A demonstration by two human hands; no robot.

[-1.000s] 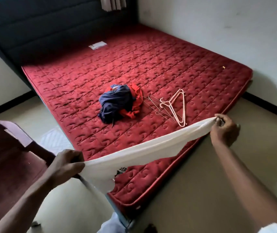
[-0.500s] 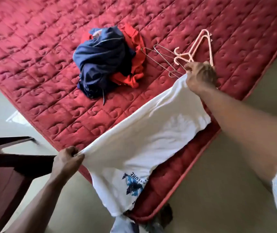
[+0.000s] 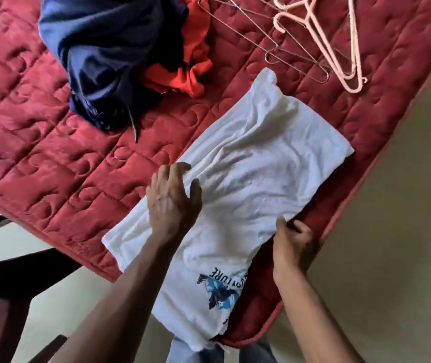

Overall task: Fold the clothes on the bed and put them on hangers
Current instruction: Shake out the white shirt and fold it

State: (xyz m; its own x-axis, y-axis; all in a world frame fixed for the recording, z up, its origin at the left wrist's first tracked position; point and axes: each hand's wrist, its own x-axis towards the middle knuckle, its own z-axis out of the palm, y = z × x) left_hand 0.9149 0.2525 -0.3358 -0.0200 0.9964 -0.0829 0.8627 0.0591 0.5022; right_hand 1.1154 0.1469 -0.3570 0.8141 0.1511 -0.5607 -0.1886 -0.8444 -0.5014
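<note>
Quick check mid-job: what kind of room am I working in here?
Most likely a bedroom: a red quilted mattress carries a pile of clothes, a white T-shirt spread flat, and wire and pink plastic hangers beside it.

The bed (image 3: 39, 153) is deep red, quilted with a curled pattern. The white shirt (image 3: 261, 166) carries a blue and black print (image 3: 219, 289). There is a navy garment (image 3: 109, 48), an orange-red garment (image 3: 193, 74), pink hangers (image 3: 340, 56) and silver-grey wire hangers (image 3: 298, 61).

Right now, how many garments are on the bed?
3. The white T-shirt lies spread at the bed's near edge. The navy garment is bunched beyond it. The red garment sits against the navy one's right side. The pile may hide more.
</note>
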